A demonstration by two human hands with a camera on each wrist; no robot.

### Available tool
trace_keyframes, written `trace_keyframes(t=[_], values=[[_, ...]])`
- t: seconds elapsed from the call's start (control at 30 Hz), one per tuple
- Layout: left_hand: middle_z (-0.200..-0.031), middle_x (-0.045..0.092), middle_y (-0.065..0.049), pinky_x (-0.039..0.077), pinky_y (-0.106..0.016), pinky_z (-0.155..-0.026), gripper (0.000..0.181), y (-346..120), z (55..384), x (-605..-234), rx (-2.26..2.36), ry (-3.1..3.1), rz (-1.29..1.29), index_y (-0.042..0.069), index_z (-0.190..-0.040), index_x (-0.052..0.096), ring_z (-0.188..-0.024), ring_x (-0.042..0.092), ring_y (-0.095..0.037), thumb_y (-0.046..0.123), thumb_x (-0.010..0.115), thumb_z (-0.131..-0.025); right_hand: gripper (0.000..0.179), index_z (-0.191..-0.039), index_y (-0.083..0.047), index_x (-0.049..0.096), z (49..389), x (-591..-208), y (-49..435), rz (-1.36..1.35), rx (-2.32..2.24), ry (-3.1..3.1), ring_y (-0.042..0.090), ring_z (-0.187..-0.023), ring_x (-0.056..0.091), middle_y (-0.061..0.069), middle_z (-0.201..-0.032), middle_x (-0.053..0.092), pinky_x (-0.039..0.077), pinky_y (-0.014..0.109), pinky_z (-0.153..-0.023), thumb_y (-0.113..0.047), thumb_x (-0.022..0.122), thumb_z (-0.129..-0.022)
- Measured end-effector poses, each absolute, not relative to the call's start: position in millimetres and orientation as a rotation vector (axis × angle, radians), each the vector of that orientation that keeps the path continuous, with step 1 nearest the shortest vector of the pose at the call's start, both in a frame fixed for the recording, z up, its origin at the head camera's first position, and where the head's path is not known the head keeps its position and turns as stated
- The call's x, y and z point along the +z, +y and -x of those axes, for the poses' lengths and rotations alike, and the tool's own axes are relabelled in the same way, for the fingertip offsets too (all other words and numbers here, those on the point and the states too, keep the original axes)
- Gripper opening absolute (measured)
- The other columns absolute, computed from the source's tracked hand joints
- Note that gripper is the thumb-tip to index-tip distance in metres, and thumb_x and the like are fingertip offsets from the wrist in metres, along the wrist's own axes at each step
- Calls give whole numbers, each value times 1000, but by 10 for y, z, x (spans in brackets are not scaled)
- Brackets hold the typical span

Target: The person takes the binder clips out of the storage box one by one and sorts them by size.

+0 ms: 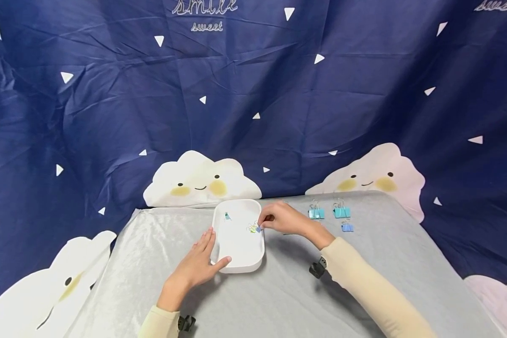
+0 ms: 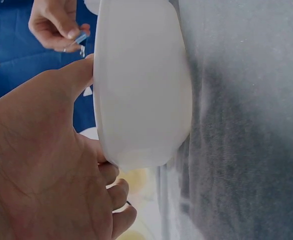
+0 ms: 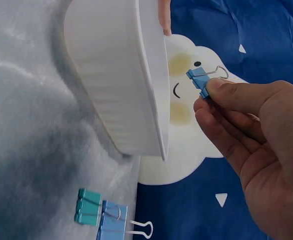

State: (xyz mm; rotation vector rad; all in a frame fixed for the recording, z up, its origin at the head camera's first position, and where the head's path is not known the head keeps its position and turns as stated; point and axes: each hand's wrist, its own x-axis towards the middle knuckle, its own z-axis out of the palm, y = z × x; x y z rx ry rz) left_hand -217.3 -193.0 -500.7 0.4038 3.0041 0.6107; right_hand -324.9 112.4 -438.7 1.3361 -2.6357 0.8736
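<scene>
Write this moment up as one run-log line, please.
left hand: touching white tray | right hand: pinching blue binder clip over tray | two teal clips, smaller blue clip: on grey cloth right of tray

Looks like a draped indoor corner, perhaps in a home — backed by a navy cloth [image 1: 245, 77] printed with smiling clouds [image 1: 200, 180], white triangles [image 1: 289, 12] and "smile sweet" lettering [image 1: 207, 26], fronted by a grey-covered tabletop [image 1: 270, 305] — hard to place more exactly

There are 2 hands [image 1: 196, 263] [image 1: 285, 218], 1 tray [image 1: 238, 249], 1 pinched blue clip [image 3: 200, 79] and 3 clips [image 1: 316, 214] [image 1: 342, 212] [image 1: 347, 228] at far right.
</scene>
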Motion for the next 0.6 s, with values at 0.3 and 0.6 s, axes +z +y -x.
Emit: trace_keyframes(t=[0.3,0.6], values=[[-179,14,-16,22,-57,-135,104,-1924,2179,-5005,620,3004,-412,-4,-167,23,-166,16,-37,69,55,-101,6,-90,-16,81,3117,-4470,1401,-1241,892,-2669,1,-78,65,-9,-89,77,58,21,-72,-11,82,-94],[-179,13,-16,22,-58,-135,104,-1934,2186,-5032,620,3006,-413,-3,-167,22,-166,17,-38,70,55,-101,10,-93,-14,80,3014,-4677,1702,-1080,1022,-2744,1,-79,67,-8,-89,75,60,22,-73,-4,77,-95]])
